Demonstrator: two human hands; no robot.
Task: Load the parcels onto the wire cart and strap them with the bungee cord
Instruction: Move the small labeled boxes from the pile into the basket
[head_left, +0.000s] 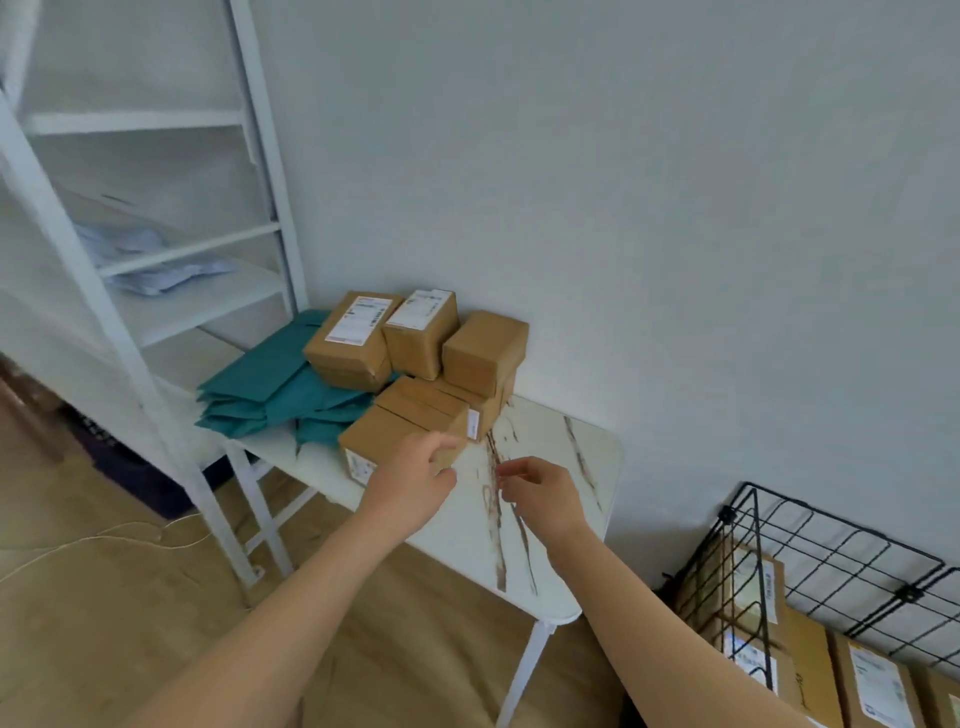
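Note:
Several brown cardboard parcels (421, 358) with white labels are piled on a white marble-patterned table (550, 499). The nearest parcel (387, 439) lies at the table's front edge. My left hand (415, 480) touches that parcel's right corner, fingers spread and not closed around it. Just to the right, my right hand (537, 491) hovers over the bare tabletop with curled fingers, holding nothing. At the lower right stands the black wire cart (841, 551), with several labelled parcels (779, 634) inside. No bungee cord is visible.
Teal mailer bags (270, 387) lie stacked on the table's left part, under some parcels. A white metal shelf frame (156, 291) stands to the left, with pale bags on it. A thin white cable (104, 543) runs across the wooden floor. A plain wall is behind.

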